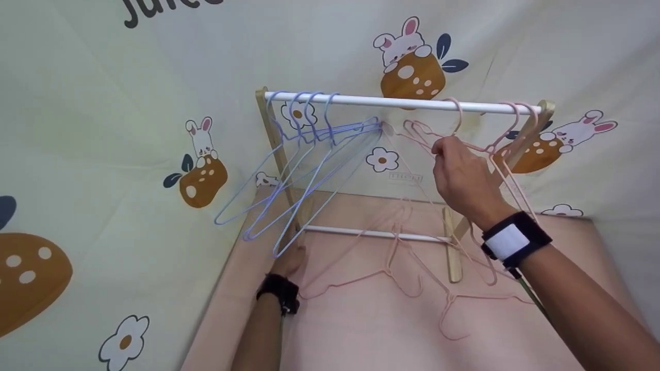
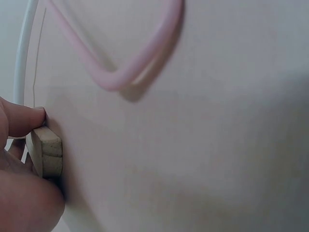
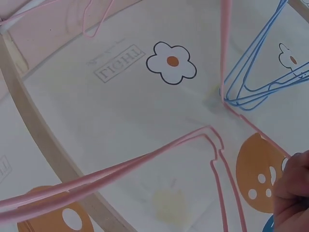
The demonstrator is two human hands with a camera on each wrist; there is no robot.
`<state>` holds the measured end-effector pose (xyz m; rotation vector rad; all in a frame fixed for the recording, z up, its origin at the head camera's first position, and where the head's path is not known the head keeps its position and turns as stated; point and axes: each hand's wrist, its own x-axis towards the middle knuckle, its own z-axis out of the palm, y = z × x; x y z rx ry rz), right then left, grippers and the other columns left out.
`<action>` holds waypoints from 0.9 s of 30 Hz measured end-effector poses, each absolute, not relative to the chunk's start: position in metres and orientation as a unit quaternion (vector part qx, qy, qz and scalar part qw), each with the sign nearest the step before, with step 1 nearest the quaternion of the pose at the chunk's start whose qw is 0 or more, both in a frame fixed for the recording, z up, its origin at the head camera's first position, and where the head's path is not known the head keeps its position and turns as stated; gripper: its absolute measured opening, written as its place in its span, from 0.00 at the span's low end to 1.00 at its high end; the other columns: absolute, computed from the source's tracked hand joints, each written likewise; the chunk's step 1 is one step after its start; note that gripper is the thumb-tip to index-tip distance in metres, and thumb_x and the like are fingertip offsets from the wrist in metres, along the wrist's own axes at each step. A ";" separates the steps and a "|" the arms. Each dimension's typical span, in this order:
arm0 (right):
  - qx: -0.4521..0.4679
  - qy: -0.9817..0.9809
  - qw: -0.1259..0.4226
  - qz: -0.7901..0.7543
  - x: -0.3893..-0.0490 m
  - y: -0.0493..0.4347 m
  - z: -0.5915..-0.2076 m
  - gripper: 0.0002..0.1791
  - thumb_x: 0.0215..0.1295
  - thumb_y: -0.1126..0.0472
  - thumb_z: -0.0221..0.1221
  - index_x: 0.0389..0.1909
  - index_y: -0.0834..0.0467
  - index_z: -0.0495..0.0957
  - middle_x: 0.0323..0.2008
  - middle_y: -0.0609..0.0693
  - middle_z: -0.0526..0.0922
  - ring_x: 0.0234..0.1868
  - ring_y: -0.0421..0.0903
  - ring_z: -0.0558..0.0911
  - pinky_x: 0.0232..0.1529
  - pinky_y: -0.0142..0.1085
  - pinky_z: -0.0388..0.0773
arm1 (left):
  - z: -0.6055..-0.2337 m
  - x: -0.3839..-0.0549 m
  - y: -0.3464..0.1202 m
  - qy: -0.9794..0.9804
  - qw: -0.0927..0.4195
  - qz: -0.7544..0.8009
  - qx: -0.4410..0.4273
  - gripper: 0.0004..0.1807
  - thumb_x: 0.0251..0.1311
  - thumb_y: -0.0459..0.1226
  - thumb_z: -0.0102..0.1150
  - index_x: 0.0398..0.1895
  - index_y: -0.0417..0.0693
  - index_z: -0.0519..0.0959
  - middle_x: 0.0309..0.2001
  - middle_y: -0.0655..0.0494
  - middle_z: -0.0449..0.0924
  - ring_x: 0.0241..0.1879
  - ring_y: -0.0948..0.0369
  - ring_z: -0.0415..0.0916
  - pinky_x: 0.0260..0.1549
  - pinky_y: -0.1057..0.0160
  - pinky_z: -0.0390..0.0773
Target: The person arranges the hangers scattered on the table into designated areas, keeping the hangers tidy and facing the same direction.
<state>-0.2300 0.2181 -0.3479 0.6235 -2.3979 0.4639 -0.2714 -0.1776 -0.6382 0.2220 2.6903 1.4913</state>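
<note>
My right hand (image 1: 461, 178) pinches a pink hanger (image 1: 459, 118) just below its hook, which loops over the white rod (image 1: 361, 100) of a small clothes rack. In the right wrist view, fingers (image 3: 294, 188) at the right edge hold this hanger (image 3: 265, 135). Low on the left, my left hand (image 1: 290, 261) grips the rack's wooden foot (image 2: 52, 153), thumb on one side and fingers on the other. Several blue hangers (image 1: 309, 136) hang at the rod's left end. Two more pink hangers (image 1: 508, 170) hang on the right, partly behind my right hand.
Loose pink hangers (image 1: 451, 298) lie on the pink surface (image 1: 361, 330) before the rack. A lower white bar (image 1: 371, 233) joins the wooden sides. Behind stands a pale cloth (image 1: 319, 41) printed with rabbits and flowers.
</note>
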 end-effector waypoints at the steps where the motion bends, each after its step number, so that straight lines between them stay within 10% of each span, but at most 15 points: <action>1: 0.239 -0.905 0.305 0.176 -0.229 0.219 -0.347 0.06 0.82 0.69 0.53 0.53 0.66 0.72 0.40 0.61 0.77 0.31 0.56 0.76 0.26 0.45 0.73 | -0.641 -0.273 -0.178 0.871 0.033 0.484 0.072 0.44 0.75 0.31 0.43 0.88 0.30 0.39 0.86 0.26 0.40 0.85 0.34 0.38 0.84 0.42 0.39; 14: 0.240 -0.917 0.278 0.154 -0.211 0.232 -0.349 0.18 0.75 0.66 0.64 0.63 0.61 0.75 0.55 0.61 0.78 0.27 0.52 0.75 0.23 0.42 0.71 | -0.643 -0.288 -0.174 0.875 -0.046 0.473 0.096 0.52 0.60 0.19 0.50 0.89 0.34 0.42 0.81 0.22 0.54 0.81 0.28 0.50 0.80 0.33 0.50; 21: 0.219 -0.919 0.293 0.147 -0.195 0.235 -0.348 0.22 0.74 0.63 0.66 0.65 0.61 0.75 0.67 0.66 0.74 0.51 0.64 0.82 0.48 0.59 0.85 | -0.637 -0.290 -0.179 0.861 -0.015 0.503 0.076 0.48 0.62 0.21 0.55 0.86 0.31 0.49 0.80 0.23 0.56 0.81 0.32 0.53 0.80 0.37 0.54; 24: 0.212 -0.915 0.316 0.134 -0.186 0.235 -0.347 0.22 0.73 0.62 0.67 0.64 0.61 0.76 0.69 0.68 0.73 0.58 0.67 0.81 0.51 0.62 0.85 | -0.628 -0.290 -0.180 0.842 0.015 0.538 0.049 0.43 0.67 0.24 0.57 0.84 0.33 0.54 0.81 0.24 0.57 0.55 0.42 0.82 0.54 0.53 0.84; 27: 0.215 -0.903 0.357 0.105 -0.176 0.235 -0.347 0.22 0.73 0.60 0.66 0.64 0.63 0.76 0.69 0.68 0.74 0.60 0.68 0.79 0.51 0.61 0.86 | -0.617 -0.288 -0.180 0.816 0.042 0.576 0.012 0.46 0.74 0.31 0.60 0.89 0.44 0.49 0.84 0.28 0.55 0.31 0.55 0.79 0.27 0.59 0.81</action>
